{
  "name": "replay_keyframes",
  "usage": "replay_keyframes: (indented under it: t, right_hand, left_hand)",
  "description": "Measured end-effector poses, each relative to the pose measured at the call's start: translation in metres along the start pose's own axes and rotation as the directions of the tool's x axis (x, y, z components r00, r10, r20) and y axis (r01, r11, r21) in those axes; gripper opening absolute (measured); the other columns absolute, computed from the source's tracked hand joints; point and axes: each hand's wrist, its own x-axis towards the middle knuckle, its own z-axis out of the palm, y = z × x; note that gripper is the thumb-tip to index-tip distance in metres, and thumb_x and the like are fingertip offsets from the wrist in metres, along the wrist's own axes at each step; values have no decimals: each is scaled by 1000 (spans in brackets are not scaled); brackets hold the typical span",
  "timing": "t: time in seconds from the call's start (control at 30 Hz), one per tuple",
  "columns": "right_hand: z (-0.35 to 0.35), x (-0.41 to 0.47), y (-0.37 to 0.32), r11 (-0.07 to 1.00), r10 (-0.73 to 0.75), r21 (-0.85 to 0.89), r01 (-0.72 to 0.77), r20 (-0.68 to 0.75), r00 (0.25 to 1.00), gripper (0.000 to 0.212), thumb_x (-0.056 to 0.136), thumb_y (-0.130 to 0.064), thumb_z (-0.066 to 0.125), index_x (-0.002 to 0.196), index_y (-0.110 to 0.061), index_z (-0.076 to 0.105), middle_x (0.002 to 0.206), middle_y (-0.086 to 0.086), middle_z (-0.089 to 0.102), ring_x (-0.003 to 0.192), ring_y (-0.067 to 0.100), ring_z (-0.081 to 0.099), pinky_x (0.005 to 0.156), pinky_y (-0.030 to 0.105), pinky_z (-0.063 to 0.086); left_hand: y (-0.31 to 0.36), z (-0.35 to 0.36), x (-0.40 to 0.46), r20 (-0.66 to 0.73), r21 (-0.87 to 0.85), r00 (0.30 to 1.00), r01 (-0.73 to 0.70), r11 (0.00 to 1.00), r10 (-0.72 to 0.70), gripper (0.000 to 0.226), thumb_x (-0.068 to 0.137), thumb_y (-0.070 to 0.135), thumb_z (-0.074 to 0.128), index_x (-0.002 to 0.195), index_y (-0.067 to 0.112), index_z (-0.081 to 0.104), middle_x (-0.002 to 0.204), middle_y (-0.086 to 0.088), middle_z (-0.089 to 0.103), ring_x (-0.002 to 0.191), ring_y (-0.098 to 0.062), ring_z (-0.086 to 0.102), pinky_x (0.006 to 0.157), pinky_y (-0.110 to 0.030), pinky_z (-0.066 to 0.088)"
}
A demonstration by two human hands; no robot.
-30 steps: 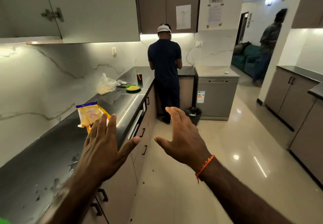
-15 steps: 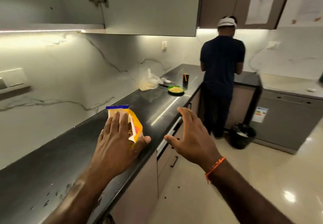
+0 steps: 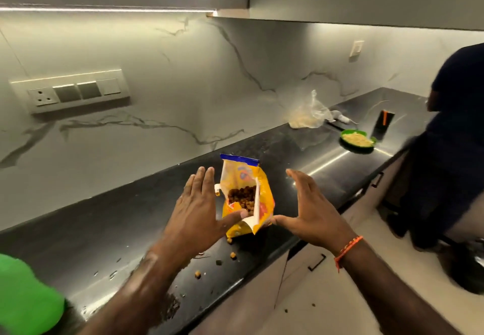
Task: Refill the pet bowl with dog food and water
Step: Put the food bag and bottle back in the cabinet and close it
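A yellow dog food bag [image 3: 264,198] with a blue top strip stands torn open on the black counter [image 3: 104,227], brown kibble showing inside. My left hand [image 3: 199,211] is at the bag's left side, fingers straight, thumb touching its lower front. My right hand [image 3: 311,211] is spread just right of the bag, thumb tip near its bottom corner. A few loose kibble pieces [image 3: 231,255] lie on the counter in front of the bag. A green object [image 3: 26,300] shows at the bottom left corner; what it is cannot be told.
Farther along the counter sit a green bowl [image 3: 357,139] with pale food, a clear plastic bag [image 3: 309,114] and a dark cup [image 3: 383,122]. Another person [image 3: 450,138] in dark clothes stands at the right. A socket panel [image 3: 73,91] is on the marble wall. Drawers lie below the counter edge.
The view has turned left and closer to the counter. My left hand has come off the bag's top to its left side, and my right hand has moved in beside the bag.
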Motion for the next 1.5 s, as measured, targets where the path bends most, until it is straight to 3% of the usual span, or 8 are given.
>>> replay_keyframes:
  t: [0.33, 0.53, 0.67, 0.83, 1.1, 1.23, 1.4, 1.5]
  right_hand:
    - [77, 90, 90, 985, 110, 84, -151, 368, 923, 149, 65, -33, 95, 160, -28, -20, 171, -3, -11, 158, 20, 10, 125, 39, 24]
    - [111, 124, 130, 961, 82, 183, -206, 524, 848, 164, 49, -48, 100, 159, -35, -22, 173, -3, -1, 157, 19, 13, 126, 43, 25]
    - [126, 154, 144, 945, -55, 291, -146, 587, 808, 167, 43, -60, 100, 155, -46, -23, 169, -15, 13, 153, 9, 25, 123, 45, 34]
    - [136, 175, 147, 908, -233, 416, -51, 602, 764, 142, 59, -29, 101, 154, -41, -4, 147, -41, 9, 129, -35, 21, 105, -2, 27]
    - [144, 178, 149, 877, -228, 476, -64, 531, 816, 117, 58, -57, 96, 144, -60, 17, 155, -25, 33, 138, -12, 40, 119, 25, 37]
    - [138, 172, 134, 856, -242, 513, -66, 511, 825, 113, 58, -70, 88, 146, -55, 19, 156, -23, 35, 139, -9, 41, 119, 25, 37]
    - [115, 166, 104, 808, -268, 586, -55, 449, 852, 109, 51, -85, 79, 139, -47, 29, 143, -32, 37, 126, -26, 42, 103, 2, 36]
    - [95, 167, 76, 771, -279, 635, -40, 394, 876, 105, 50, -80, 82, 137, -45, 34, 140, -31, 41, 123, -26, 44, 96, -2, 37]
  left_hand:
    - [-47, 77, 72, 248, 29, 958, 140, 990, -142, 159, 54, 90, 73, 159, 23, -26, 171, 3, -21, 160, -21, -9, 128, -44, 16]
    - [-57, 122, 101, 349, -163, 924, 223, 961, -155, 164, 52, 69, 91, 158, 26, -28, 173, 0, 0, 158, -22, 15, 124, -37, 28]
    - [-51, 148, 110, 293, -447, 947, 259, 856, -133, 158, 60, 60, 92, 142, 50, -42, 162, 13, 21, 146, -6, 34, 111, -14, 32]
    - [-51, 171, 123, 261, -523, 950, 287, 803, -170, 157, 64, 64, 89, 142, 47, -46, 163, 9, 26, 142, -9, 42, 116, -30, 37]
    - [-54, 187, 125, 94, -628, 957, 271, 730, -275, 139, 64, 68, 87, 155, 49, -16, 166, 9, 20, 147, -9, 35, 115, -23, 39]
    - [-50, 178, 118, 29, -678, 959, 226, 700, -281, 135, 57, 78, 83, 154, 50, -6, 163, 13, 22, 143, 5, 35, 104, -4, 36]
    - [-48, 151, 105, -91, -640, 964, 134, 756, -248, 124, 64, 73, 85, 151, 61, -3, 165, 14, 22, 148, -5, 35, 115, -35, 46]
    - [-44, 120, 99, -151, -624, 961, 88, 776, -230, 126, 66, 68, 86, 154, 57, -3, 166, 13, 21, 149, -2, 32, 115, -34, 45]
